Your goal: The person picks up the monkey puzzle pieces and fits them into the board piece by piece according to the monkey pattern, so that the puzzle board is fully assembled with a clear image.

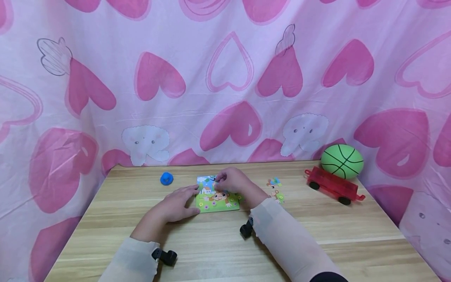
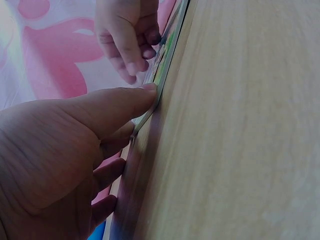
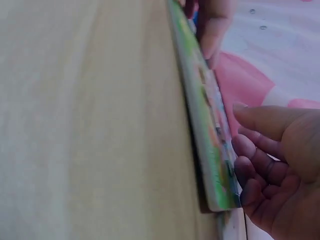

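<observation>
A jigsaw puzzle board (image 1: 218,206) with a monkey, a house and flowers lies on the table. My left hand (image 1: 177,203) is at its left side, fingers near the left edge and the straight thumb by the near left corner. In the left wrist view, the left thumb (image 2: 125,107) touches the board's edge. Over the board's upper right part is my right hand (image 1: 232,182), its fingers loosely bent. A gap shows between the right thumb (image 3: 265,120) and fingers, with no piece visible there. Loose puzzle pieces (image 1: 274,182) lie right of the board.
A blue toy (image 1: 166,178) sits at the back left of the wooden table (image 1: 211,250). At the back right, a red toy wagon (image 1: 332,184) stands before a green ball (image 1: 342,161). A pink heart-print curtain (image 1: 225,78) hangs behind the table.
</observation>
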The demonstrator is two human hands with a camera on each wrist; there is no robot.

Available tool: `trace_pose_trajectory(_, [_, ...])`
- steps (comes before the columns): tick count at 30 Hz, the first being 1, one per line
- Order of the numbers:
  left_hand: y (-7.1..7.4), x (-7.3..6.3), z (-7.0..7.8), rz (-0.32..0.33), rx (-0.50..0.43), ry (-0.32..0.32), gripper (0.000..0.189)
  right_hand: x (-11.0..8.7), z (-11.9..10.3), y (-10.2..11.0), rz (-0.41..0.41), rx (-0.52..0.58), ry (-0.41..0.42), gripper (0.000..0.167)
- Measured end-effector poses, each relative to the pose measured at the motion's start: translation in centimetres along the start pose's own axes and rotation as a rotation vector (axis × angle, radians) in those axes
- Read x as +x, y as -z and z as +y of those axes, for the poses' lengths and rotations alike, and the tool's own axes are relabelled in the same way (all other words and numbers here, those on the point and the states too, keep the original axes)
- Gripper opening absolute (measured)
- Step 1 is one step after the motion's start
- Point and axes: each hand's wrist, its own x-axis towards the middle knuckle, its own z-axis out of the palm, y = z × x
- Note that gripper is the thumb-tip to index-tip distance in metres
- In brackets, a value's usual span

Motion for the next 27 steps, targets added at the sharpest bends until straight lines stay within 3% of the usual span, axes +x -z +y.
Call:
trace_pose_trajectory(8, [-0.1, 0.1, 0.0, 0.006, 0.015, 0.001, 0.075, -1.8, 1.8, 2.8, 0.09, 0.022, 0.065, 0.034])
trace_pose_trajectory(19, [-0.3, 0.2, 0.0, 0.008, 0.016, 0.012, 0.075, -5.2, 7.2, 8.2, 0.155, 0.043, -0.012, 0.042])
trace_pose_trajectory(27, [-0.4, 0.2, -0.1, 0.007, 0.017, 0.015, 0.075, -7.1, 11.0, 10.7, 0.198, 0.091, -0.068, 0.043])
